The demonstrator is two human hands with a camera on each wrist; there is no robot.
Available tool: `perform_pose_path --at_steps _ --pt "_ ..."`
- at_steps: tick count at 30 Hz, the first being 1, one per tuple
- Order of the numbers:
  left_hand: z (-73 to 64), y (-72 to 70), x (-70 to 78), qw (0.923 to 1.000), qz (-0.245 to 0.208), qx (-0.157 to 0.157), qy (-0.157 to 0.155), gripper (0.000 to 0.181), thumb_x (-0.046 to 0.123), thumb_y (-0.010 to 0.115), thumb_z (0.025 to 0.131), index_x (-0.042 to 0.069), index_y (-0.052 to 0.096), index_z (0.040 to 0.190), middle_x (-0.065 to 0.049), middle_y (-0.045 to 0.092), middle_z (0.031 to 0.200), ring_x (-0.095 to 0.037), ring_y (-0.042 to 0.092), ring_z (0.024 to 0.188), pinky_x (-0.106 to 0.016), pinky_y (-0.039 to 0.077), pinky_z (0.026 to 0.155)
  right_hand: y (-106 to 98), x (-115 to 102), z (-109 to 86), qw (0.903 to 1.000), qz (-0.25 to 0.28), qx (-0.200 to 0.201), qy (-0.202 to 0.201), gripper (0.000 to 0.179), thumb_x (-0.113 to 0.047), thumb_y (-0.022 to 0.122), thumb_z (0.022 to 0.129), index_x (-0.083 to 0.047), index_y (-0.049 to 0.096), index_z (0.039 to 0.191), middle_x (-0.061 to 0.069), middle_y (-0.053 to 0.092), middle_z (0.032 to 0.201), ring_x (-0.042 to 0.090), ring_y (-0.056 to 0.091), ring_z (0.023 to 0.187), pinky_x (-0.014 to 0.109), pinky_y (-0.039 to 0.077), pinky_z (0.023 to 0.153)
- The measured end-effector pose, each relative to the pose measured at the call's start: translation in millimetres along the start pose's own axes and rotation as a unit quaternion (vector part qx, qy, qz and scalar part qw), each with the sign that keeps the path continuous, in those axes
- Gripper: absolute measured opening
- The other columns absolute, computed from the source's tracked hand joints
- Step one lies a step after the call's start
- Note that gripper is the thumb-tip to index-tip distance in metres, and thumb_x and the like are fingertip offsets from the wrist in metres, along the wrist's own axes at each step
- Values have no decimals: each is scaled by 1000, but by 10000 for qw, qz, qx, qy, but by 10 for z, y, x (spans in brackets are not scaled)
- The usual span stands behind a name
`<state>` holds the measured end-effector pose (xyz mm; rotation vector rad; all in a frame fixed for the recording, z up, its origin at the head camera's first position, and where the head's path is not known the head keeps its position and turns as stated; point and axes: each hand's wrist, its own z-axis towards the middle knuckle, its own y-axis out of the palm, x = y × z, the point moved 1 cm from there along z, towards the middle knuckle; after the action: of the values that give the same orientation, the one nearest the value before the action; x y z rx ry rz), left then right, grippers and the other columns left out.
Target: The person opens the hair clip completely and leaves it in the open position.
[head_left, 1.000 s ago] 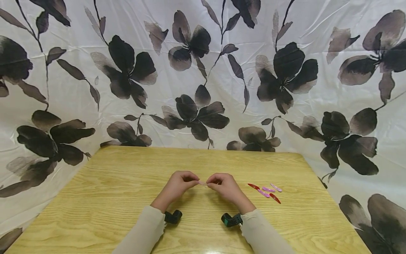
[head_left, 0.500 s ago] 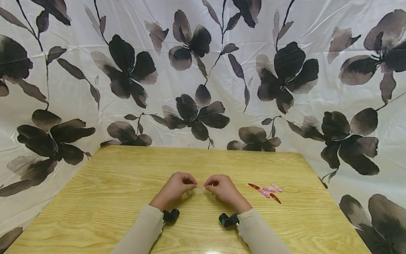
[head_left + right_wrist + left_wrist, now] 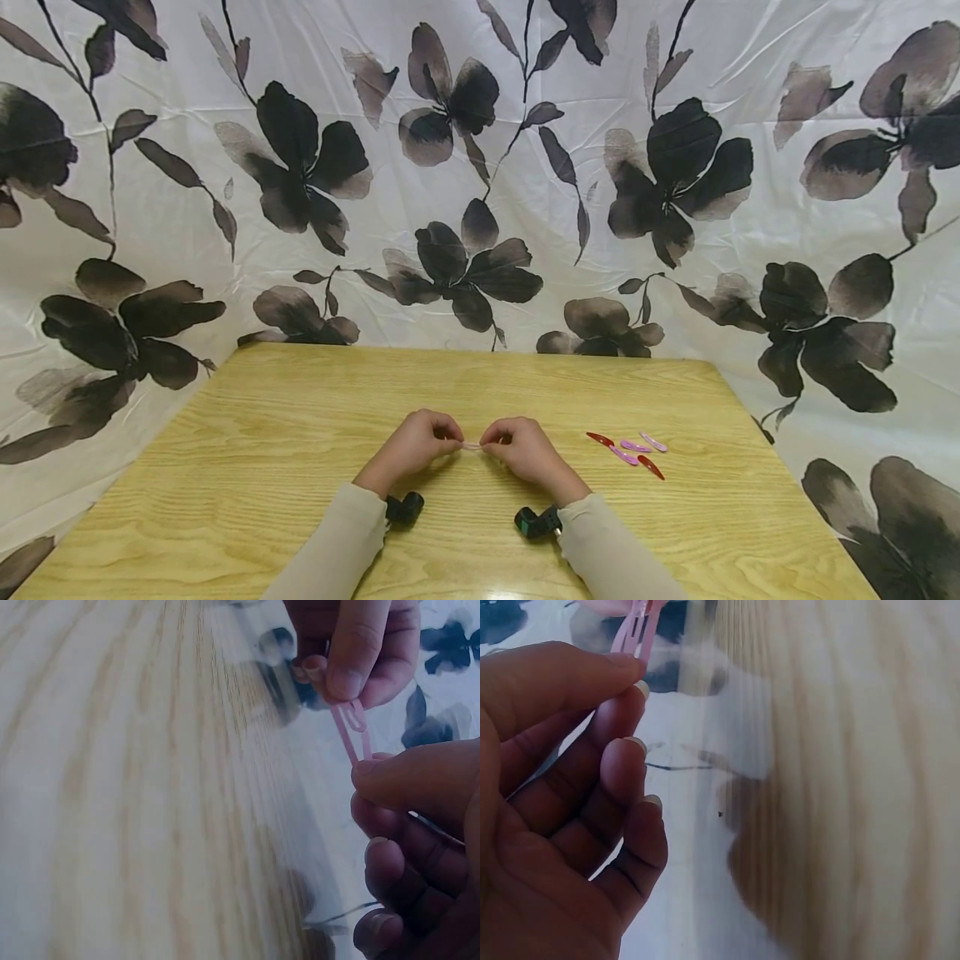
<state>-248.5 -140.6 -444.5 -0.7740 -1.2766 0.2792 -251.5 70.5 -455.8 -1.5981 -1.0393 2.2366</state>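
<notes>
Pink clip (image 3: 345,735): showing slim rails and an inner loop at my 12 o'clock.
Left hand (image 3: 417,442): I'm pinching its 9 o'clock end.
Right hand (image 3: 527,452): pinching its 3 o'clock end.
Loose clips (image 3: 623,457): lying farther toward 3 o'clock, red and pink.

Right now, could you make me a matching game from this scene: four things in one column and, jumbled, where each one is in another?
1. Slim pale-pink hair clip
2. Glossy red hair clips
3. White cloth with dark flowers
4. Black wrist cameras

A. Behind the yellow wood-grain table
B. At the cuffs of the beige sleeves
C. Pinched between the left hand and right hand
D. On the table, right of both hands

Pairs: 1-C, 2-D, 3-A, 4-B
</notes>
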Motion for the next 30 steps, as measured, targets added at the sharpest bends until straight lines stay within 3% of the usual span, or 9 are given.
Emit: perform_pose_path --at_steps 9,21,30 --pt "19 18 -21 9998 193 -33 -70 9 12 71 87 18 71 80 4 64 75 -13 52 67 -28 45 61 43 8 -12 9999 -117 -93 35 5 -18 70 89 -20 74 88 -7 68 86 7 56 72 24 47 68" --pt "1 39 5 9993 281 -188 -189 7 13 70 87 16 71 81 4 63 74 -14 52 64 -29 45 58 59 40 -11 9985 -492 -191 -111 5 -21 69 89 -20 73 87 -8 68 84 5 57 74 24 47 71" --pt "6 64 0 9990 345 -266 -112 6 11 69 88 14 70 83 4 62 75 -13 53 66 -28 45 61 59 47 -8 9976 -640 -196 -204 5 -16 69 89 -18 73 87 -7 68 83 5 57 75 24 46 70"
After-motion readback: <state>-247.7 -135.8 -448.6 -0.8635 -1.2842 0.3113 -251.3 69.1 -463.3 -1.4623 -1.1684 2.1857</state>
